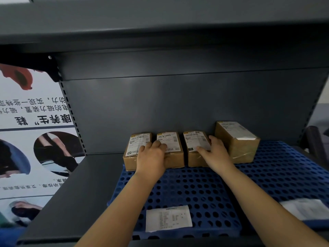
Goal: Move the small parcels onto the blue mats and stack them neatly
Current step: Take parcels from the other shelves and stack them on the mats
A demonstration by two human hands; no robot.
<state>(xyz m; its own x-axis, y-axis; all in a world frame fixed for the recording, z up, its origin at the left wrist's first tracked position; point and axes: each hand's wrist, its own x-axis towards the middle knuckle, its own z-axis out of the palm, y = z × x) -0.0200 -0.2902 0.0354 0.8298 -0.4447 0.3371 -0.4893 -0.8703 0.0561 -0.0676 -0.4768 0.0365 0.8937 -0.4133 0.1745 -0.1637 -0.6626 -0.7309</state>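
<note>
I have both hands out over the row of small brown parcels at the far edge of the blue mat [178, 191], lined up against the grey back panel [178, 107] so they sit square and leave the near mat free. My left hand [151, 157] lies across the first parcel [131, 157] and second parcel [175, 154], fingers [142, 148] spread flat and pressing, gripping nothing; I judge it is nudging them level. My right hand [215, 154] rests on the third parcel [194, 147], fingers loose around its right side, just beside the taller parcel [236, 139] on the right mat [284, 172]. Two paper slips [168, 218] lie near me. It all sits on a dark metal shelf [74, 198]; a poster [33, 132] hangs left.
</note>
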